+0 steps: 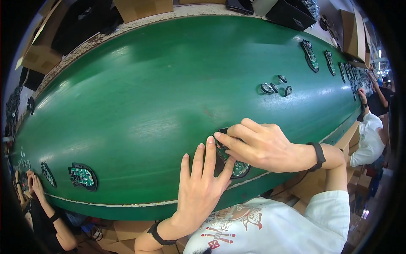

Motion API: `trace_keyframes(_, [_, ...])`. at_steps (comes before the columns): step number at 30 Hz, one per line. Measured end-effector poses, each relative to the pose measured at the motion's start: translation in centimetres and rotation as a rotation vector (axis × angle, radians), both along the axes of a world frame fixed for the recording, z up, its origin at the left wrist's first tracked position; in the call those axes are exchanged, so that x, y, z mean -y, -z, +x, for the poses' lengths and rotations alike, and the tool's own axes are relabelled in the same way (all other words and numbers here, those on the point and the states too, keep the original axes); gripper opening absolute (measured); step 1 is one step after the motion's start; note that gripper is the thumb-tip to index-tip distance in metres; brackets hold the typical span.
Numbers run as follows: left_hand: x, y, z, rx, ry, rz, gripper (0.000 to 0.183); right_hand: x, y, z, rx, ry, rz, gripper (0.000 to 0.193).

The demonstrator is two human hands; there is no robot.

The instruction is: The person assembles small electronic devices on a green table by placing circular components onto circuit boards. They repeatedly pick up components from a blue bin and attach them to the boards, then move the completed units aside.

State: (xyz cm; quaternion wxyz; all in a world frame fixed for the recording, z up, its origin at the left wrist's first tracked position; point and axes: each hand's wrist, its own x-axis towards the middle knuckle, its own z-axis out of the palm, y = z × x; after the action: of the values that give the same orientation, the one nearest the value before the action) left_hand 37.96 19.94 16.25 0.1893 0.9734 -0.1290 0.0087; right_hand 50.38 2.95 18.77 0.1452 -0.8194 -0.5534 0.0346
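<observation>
one circuit board (242,170) lies on the green belt (127,93), the left hand (197,186) spread against it, the right hand (263,148) bent over it, its grip indeterminable.

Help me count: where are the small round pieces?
In the head view, the round pieces sit right of centre on the green surface, beyond the right hand.

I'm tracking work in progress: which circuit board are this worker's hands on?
The circuit board at lower centre, partly under the left hand and right hand; the boards farther left and the boards farther right lie apart from both.
</observation>
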Motion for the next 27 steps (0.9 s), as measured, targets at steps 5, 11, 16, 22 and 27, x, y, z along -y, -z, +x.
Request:
trace_keyframes(5, [-0.4, 0.2, 0.2, -0.015, 0.055, -0.027, 0.063, 0.1, -0.9, 0.3, 0.027, 0.028, -0.015, 0.044])
trace_keyframes(11, [-0.3, 0.0, 0.7, -0.018, 0.06, -0.044, 0.061, 1.0, -0.1, 0.1, 0.067, -0.033, 0.042, 0.04])
trace_keyframes(16, [0.2, 0.1, 0.9, -0.006, 0.069, -0.034, 0.057, 0.3, -1.0, 1.3, -0.089, -0.064, -0.094, 0.036])
trace_keyframes(22, [0.1, -0.3, 1.2, -0.013, 0.087, -0.059, 0.05, 0.9, -0.3, -0.4, 0.182, -0.138, -0.067, 0.025])
trace_keyframes(27, [0.5, 0.1, 1.0, -0.004, 0.055, -0.041, 0.054, 1.9, 0.2, -2.1, 0.363, -0.082, -0.104, 0.039])
